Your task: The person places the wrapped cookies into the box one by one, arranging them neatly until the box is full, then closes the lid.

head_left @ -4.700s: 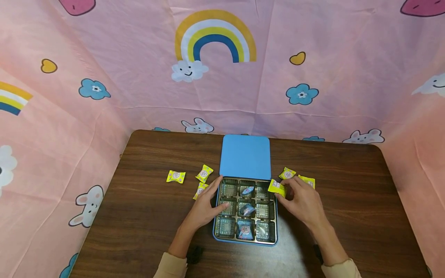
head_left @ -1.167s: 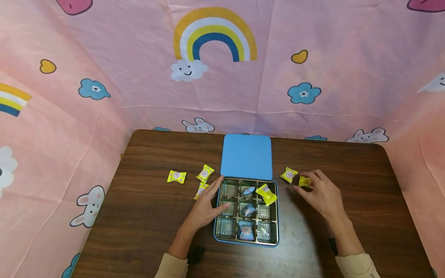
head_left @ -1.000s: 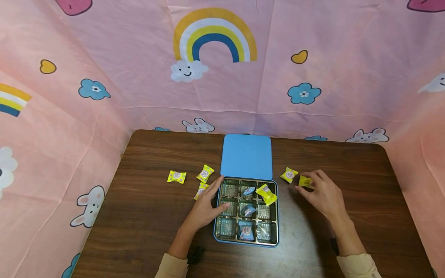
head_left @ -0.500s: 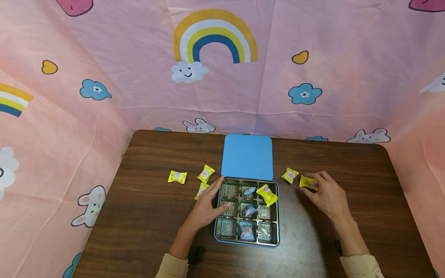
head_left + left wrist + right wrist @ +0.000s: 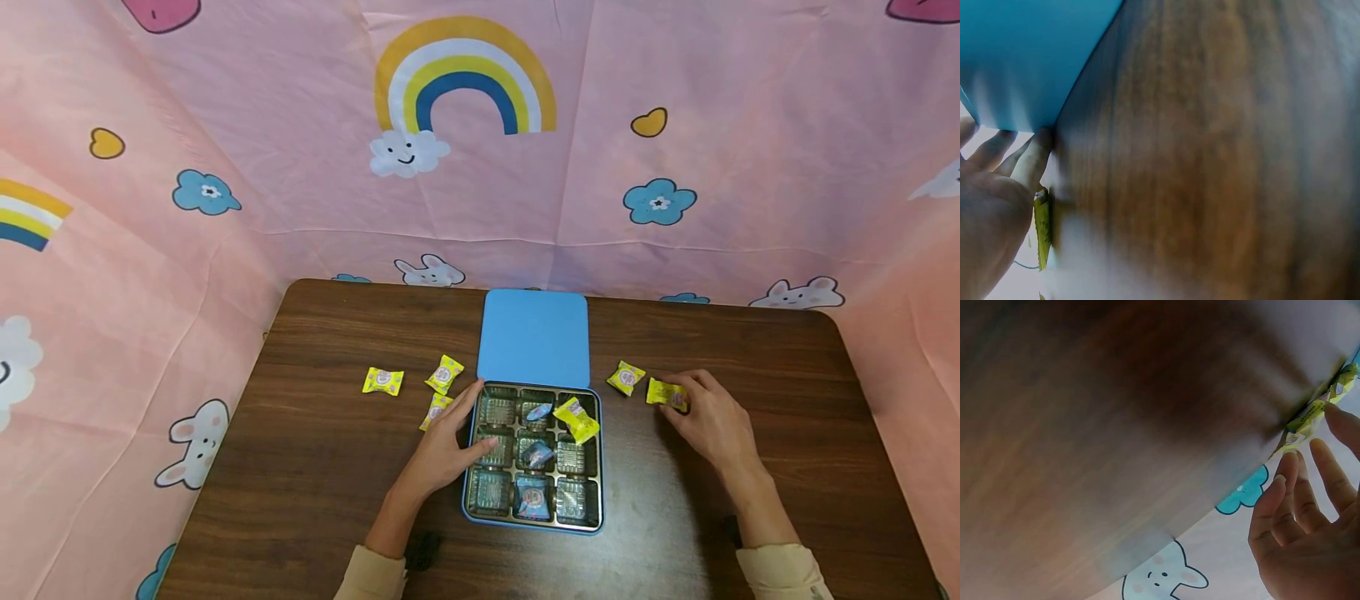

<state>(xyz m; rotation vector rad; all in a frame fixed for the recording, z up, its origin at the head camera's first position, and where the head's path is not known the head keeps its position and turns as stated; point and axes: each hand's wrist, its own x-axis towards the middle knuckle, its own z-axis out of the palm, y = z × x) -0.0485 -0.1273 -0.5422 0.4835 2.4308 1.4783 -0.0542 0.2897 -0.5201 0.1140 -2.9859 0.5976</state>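
In the head view a blue tin (image 5: 602, 500) with a divided tray lies open. Three blue-wrapped candies, including the front one (image 5: 532, 498), sit in its middle column. A yellow-wrapped candy (image 5: 576, 420) lies slanted over the back-right compartment and the divider in front of it. My left hand (image 5: 444, 446) rests at the tin's left edge, fingers straight along the outer wall, thumb over a left compartment. My right hand (image 5: 716, 425) is at the right end of another yellow candy (image 5: 666, 395) on the table; in the right wrist view its fingers (image 5: 1329, 475) are spread beside the wrappers.
Behind the tin lies its flat blue lid (image 5: 533, 337). One more yellow candy (image 5: 626, 378) is to the tin's right. Three yellow candies are on the left, such as the outermost one (image 5: 383, 382). Patterned pink cloth (image 5: 480, 200) surrounds the dark wooden table (image 5: 322, 467).
The yellow candy my right hand held 4.7 seconds ago now lies in the tin. That hand moved right to another candy, then drew slightly right, uncovering it. My left hand stayed put.
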